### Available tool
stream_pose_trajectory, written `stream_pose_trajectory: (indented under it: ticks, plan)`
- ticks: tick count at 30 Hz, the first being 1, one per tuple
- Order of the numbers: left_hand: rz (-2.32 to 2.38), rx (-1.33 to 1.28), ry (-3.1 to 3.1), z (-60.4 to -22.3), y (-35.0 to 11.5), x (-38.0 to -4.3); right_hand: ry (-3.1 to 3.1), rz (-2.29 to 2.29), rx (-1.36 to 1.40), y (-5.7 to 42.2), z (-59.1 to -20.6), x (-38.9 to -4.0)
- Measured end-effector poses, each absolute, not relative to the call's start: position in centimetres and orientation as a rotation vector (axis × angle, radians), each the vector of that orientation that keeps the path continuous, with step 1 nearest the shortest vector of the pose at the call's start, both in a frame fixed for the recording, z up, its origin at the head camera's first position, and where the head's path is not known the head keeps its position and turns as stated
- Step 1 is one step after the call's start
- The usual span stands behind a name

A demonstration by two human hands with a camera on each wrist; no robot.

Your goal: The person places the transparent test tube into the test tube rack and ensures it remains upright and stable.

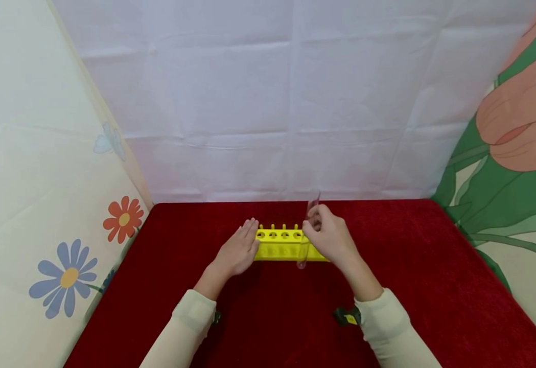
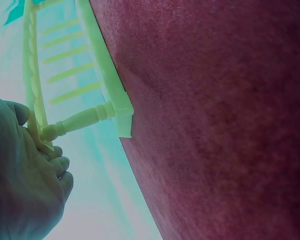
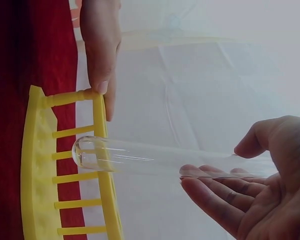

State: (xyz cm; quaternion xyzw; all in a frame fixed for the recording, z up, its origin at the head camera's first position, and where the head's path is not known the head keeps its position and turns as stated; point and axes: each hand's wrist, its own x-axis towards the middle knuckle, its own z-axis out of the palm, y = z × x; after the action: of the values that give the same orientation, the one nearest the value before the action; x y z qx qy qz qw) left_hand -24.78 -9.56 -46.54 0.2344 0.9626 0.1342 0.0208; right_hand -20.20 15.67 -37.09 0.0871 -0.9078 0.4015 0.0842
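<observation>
At lower centre, yellow rack [image 1: 274,251] stands between left hand [image 1: 239,248], touching it straight-fingered, and right hand [image 1: 334,235], pinching clear tube [image 1: 303,254].

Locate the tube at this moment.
In the head view, the tube is just right of centre, held tilted in the right hand, its lower end in front of the yellow rack.

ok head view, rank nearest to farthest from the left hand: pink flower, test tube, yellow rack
1. Yellow rack: touching the left hand, to its right
2. Test tube: farther right, in the right hand
3. Pink flower: far right, on the backdrop
</observation>
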Motion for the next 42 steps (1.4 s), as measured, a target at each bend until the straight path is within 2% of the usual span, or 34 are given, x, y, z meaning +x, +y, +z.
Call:
stream_pose_trajectory:
  ticks: [42]
  plan:
    - [0.415, 0.768, 3.002, -46.6, -9.7, -24.8, -2.677, 1.362, 0.296, 14.3, -36.2, -21.4]
